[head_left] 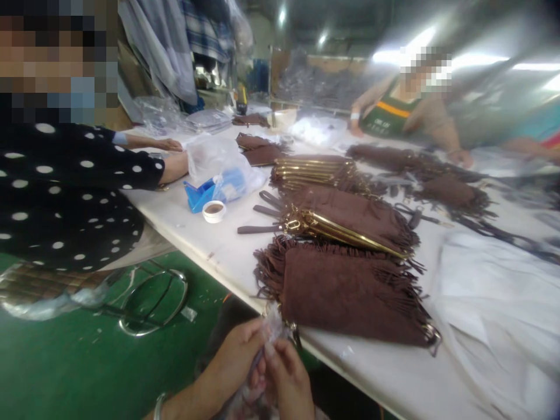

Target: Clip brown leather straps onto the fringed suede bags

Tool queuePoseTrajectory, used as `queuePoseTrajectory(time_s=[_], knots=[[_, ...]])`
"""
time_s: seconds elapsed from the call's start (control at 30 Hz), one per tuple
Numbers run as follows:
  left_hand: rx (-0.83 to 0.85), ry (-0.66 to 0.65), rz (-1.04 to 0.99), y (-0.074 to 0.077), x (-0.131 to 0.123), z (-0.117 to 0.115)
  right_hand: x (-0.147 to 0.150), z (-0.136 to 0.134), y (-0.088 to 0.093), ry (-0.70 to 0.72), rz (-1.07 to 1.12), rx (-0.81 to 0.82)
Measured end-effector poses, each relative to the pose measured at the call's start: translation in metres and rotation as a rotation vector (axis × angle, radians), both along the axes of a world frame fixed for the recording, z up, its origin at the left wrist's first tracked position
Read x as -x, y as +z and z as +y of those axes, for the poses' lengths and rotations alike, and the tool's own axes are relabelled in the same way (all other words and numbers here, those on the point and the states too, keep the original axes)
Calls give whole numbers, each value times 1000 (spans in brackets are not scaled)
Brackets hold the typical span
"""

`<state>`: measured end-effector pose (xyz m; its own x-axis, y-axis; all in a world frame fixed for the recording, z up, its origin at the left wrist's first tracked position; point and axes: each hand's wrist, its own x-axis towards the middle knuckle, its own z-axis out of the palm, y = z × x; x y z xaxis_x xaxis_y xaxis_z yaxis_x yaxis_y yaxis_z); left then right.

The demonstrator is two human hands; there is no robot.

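A crumpled piece of clear plastic (275,322) is pinched between my hands at the table's front edge. My left hand (240,353) closes on it from the left, and my right hand (286,370) has thumb and fingers pressed together on it from the right. A dark narrow strip, perhaps a strap, shows between the fingers; its ends are hidden. Right beside my hands lies a brown fringed bag (336,291) with metal clasps at its corners. Behind it are more brown bags (350,210) with gold zippers and wrist loops.
A blue tape dispenser (201,195) and a small white round container (214,211) stand on the white table (196,233). White sheets (499,303) lie at the right. A co-worker in a dotted garment (52,192) is at the left; another in a green apron (387,119) works across the table.
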<state>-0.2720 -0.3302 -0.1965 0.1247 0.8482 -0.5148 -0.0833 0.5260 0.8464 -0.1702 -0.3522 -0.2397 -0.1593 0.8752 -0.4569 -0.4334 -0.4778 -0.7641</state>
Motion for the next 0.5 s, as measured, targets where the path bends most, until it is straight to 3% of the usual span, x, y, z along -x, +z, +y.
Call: queuePoseTrajectory(time_s=[0.33,0.5], knots=[[2,20,12,-5,9,-7,-7,8,15,-36,-258,-2],[-60,100,80,-11,20,-14,-4,8,4,-99,-338,-43]])
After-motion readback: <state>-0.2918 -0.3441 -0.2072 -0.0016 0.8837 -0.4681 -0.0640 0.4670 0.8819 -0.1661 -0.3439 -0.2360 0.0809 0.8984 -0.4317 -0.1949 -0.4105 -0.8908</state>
